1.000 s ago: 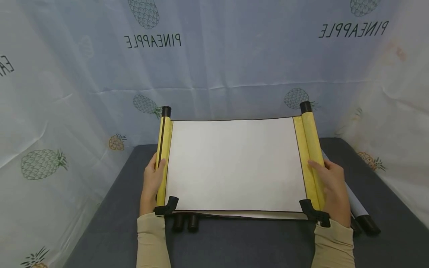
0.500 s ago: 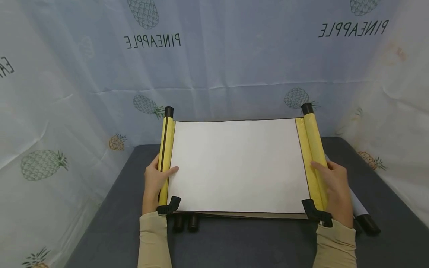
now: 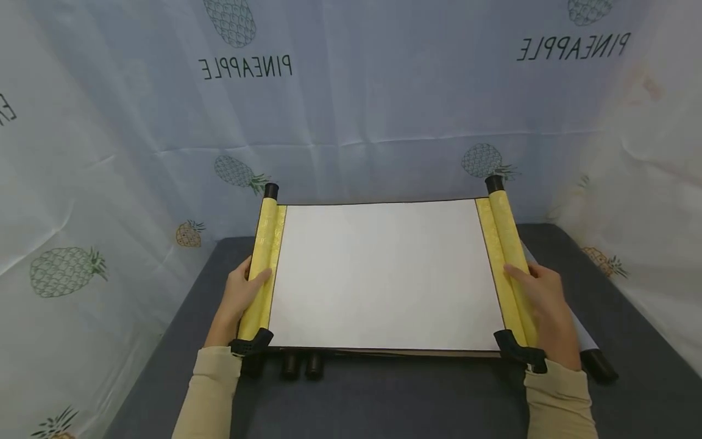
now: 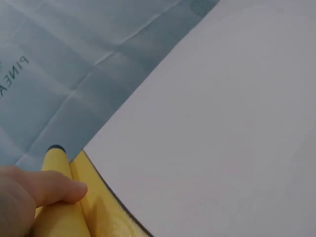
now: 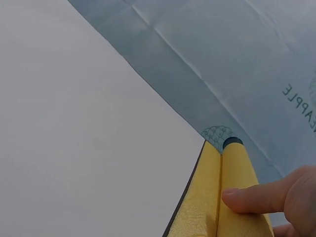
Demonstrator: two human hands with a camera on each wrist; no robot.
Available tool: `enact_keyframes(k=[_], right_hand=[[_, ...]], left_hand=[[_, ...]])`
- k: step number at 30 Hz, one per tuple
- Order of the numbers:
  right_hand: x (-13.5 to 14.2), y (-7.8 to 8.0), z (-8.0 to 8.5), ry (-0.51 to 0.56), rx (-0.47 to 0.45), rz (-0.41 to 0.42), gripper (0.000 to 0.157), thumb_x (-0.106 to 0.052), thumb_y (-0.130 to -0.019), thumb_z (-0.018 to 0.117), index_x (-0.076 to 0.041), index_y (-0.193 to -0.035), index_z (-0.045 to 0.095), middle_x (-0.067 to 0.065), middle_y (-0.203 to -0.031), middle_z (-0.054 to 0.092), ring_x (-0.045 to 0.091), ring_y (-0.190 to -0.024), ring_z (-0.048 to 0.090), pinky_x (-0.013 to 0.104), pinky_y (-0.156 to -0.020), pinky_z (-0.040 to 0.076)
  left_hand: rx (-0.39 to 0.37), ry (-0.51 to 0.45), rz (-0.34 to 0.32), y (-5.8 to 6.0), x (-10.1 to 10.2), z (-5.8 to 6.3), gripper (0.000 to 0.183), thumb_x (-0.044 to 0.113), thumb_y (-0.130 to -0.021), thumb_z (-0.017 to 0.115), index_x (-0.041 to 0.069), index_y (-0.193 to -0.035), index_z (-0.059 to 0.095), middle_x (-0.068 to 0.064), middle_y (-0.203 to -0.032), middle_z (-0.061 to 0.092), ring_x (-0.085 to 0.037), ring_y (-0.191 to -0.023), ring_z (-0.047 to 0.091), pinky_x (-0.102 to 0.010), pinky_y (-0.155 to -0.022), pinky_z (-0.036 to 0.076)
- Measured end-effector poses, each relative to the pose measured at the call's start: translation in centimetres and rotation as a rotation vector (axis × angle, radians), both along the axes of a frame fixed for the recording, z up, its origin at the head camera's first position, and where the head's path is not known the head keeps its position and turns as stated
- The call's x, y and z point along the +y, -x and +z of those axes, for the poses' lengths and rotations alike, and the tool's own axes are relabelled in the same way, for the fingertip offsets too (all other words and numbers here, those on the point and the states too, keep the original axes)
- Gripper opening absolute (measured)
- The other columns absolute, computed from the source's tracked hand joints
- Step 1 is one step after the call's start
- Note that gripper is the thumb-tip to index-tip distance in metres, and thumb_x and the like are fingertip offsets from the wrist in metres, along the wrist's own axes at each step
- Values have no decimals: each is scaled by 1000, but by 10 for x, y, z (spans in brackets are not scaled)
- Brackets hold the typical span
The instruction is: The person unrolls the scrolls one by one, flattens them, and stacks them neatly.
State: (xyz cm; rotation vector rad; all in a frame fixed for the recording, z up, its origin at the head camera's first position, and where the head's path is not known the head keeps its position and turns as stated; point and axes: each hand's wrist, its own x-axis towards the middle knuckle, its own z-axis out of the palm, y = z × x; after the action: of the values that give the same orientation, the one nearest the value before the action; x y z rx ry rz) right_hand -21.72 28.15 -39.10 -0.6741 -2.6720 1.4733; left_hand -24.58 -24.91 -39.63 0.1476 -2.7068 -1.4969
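A scroll (image 3: 384, 274) with a blank white sheet is spread between both hands, over the table. Yellow cloth bands edge its two sides, each wound on a roller with black end caps. My left hand (image 3: 236, 299) grips the left roller (image 3: 265, 238), its thumb (image 4: 61, 188) lying across the yellow cloth. On the other side, my right hand (image 3: 548, 308) holds the right roller (image 3: 506, 225), thumb (image 5: 252, 198) on top and fingers mostly hidden behind. The sheet looks nearly taut between them.
Under the scroll's near edge, dark rod ends (image 3: 290, 366) stick out on the dark tabletop (image 3: 411, 402). A pale grey roll with a black end (image 3: 585, 335) lies at the right, partly behind my right hand. A pineapple-print curtain (image 3: 362, 97) surrounds the table.
The left roller has turned, so its dark stripe is out of sight. My left thumb reached onto the white sheet and came back onto the roller; the left forearm swung outward. My right hand stayed nearly still.
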Motion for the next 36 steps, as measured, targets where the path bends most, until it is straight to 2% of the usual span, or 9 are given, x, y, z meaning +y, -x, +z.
enact_keyframes(k=[4, 7, 10, 14, 19, 26, 31, 36], right_hand=[[-3, 2, 0, -23, -5, 42, 80, -50, -96, 45, 12, -145, 30, 23, -114, 53, 19, -84, 54, 24, -62, 46], [-7, 5, -3, -19, -6, 51, 80, -49, -96, 44, 11, -146, 26, 27, -123, 49, 22, -89, 55, 23, -62, 46], [-13, 9, -8, -41, 22, 59, 75, -45, -97, 46, 12, -144, 29, 31, -127, 48, 24, -89, 57, 23, -62, 45], [-22, 17, -18, -93, 60, 56, 66, -38, -98, 49, 14, -138, 39, 33, -119, 53, 25, -84, 60, 24, -61, 46], [-31, 26, -29, -117, 51, 53, 58, -32, -97, 52, 16, -130, 46, 27, -99, 59, 21, -73, 59, 26, -58, 47], [-41, 35, -38, -163, 44, 55, 48, -24, -96, 53, 17, -121, 52, 19, -79, 58, 18, -63, 56, 27, -52, 45], [-45, 38, -40, -209, 39, 64, 44, -22, -95, 54, 18, -115, 54, 20, -77, 57, 20, -62, 55, 27, -52, 43], [-49, 38, -43, -259, -1, 77, 45, -22, -94, 54, 19, -115, 54, 23, -82, 58, 24, -68, 55, 28, -53, 43]], left_hand=[[-15, 38, -2, -2, -10, 0, 67, 40, -99, 48, 10, -154, 22, -25, -121, 58, -9, -75, 60, -24, -66, 52], [-16, 57, 2, -2, -16, -1, 67, 42, -99, 46, 10, -153, 24, -24, -117, 59, -8, -73, 59, -25, -65, 51], [-10, 80, 13, -2, -20, -3, 66, 41, -100, 46, 8, -153, 25, -25, -117, 58, -9, -73, 58, -25, -64, 51], [-23, 102, 25, -2, -24, -4, 65, 40, -100, 45, 7, -153, 25, -25, -116, 58, -10, -74, 58, -25, -64, 50], [-64, 111, 25, 1, -30, -7, 65, 40, -101, 44, 6, -152, 26, -25, -117, 57, -11, -75, 58, -26, -64, 50], [-85, 142, 38, 9, -37, -21, 60, 36, -101, 46, 0, -147, 34, -23, -109, 60, -11, -72, 57, -26, -62, 49], [-89, 150, 49, 13, -39, -29, 59, 35, -101, 46, 0, -147, 35, -24, -111, 60, -12, -75, 57, -25, -63, 48], [-127, 134, 51, 15, -42, -35, 63, 36, -101, 45, 0, -150, 28, -26, -119, 57, -15, -81, 59, -24, -65, 49]])
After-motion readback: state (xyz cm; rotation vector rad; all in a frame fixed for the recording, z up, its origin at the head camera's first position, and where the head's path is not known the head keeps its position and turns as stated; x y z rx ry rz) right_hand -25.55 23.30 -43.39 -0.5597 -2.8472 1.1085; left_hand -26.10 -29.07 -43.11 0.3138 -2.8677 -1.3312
